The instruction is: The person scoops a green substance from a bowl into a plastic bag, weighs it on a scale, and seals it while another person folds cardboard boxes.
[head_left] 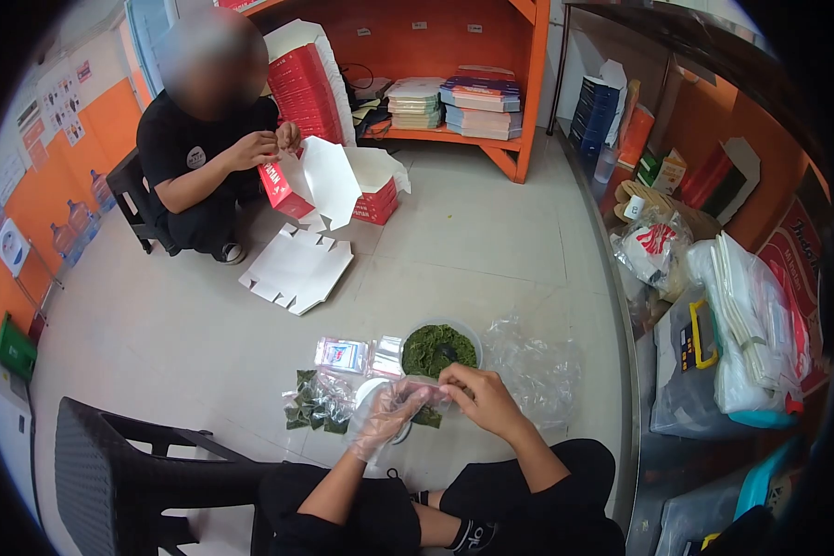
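My left hand (386, 412), in a clear plastic glove, is closed on one side of a small clear plastic bag (426, 381). Bare, my right hand (480, 397) pinches the bag's other edge. Just beyond them stands a round tub (479, 345) of a chopped green food (433, 347) with a dark utensil partly sunk in it. Under my left hand is a round white object (369, 387), mostly hidden. Small green-filled bags (317, 408) lie to its left. Behind these are a pack of small bags (341, 355) and another pack (386, 356).
A crumpled clear plastic sheet (533, 371) lies right of the tub. Across the floor a seated person (204, 157) folds a red-and-white box (292, 190); a flat white box (298, 269) lies nearby. A black chair (111, 463) stands left, a loaded metal shelf (625, 371) right.
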### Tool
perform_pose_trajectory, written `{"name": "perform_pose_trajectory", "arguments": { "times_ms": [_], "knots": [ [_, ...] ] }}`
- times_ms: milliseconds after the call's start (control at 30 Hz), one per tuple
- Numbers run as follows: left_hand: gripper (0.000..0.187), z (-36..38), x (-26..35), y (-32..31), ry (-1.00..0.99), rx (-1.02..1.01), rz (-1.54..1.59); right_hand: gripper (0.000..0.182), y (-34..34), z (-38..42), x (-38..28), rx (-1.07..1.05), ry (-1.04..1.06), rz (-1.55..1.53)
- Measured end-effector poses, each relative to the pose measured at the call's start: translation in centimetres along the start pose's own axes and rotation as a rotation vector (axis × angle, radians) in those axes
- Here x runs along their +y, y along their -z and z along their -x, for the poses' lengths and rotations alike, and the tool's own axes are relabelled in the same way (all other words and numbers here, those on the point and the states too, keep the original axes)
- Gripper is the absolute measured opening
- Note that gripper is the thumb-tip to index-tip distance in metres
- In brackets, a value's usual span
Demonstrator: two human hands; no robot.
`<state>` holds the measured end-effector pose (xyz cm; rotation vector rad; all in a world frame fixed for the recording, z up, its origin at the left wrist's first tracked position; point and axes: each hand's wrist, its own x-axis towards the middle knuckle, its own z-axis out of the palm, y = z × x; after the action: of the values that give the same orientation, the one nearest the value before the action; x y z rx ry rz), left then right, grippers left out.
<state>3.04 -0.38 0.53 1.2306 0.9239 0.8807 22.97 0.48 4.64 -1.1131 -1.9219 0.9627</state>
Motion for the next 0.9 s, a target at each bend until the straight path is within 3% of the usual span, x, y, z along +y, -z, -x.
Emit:
{"name": "perform_pose_trajectory", "arguments": {
  "times_ms": [33,100,300,400,800,900],
  "knots": [
    [0.019,-0.4,-1.4,-0.2,-0.065,0.103,0.024,0.009,-0.5,0.0,0.0,0.001,0.000,0.002],
    [0.019,-0.4,-1.9,-0.2,-0.079,0.159,0.063,0.010,-1.8,0.1,0.3,0.179,-0.255,-0.334],
    [0.013,-0.7,-2.0,0.1,-0.105,0.309,0.098,0.010,-4.0,0.2,3.2,0.215,-0.203,-0.580],
    [0.012,-0.9,-2.7,0.6,-0.113,0.366,0.111,0.009,-4.3,0.3,3.0,0.267,-0.137,-0.415],
    [0.007,-0.5,-1.8,0.0,-0.159,0.364,0.169,0.006,-5.0,0.4,3.5,0.196,-0.163,-0.543],
    [0.007,-0.3,-2.0,0.0,-0.133,0.318,0.119,0.006,-5.4,0.4,3.6,0.200,-0.156,-0.456]
  ]
}}
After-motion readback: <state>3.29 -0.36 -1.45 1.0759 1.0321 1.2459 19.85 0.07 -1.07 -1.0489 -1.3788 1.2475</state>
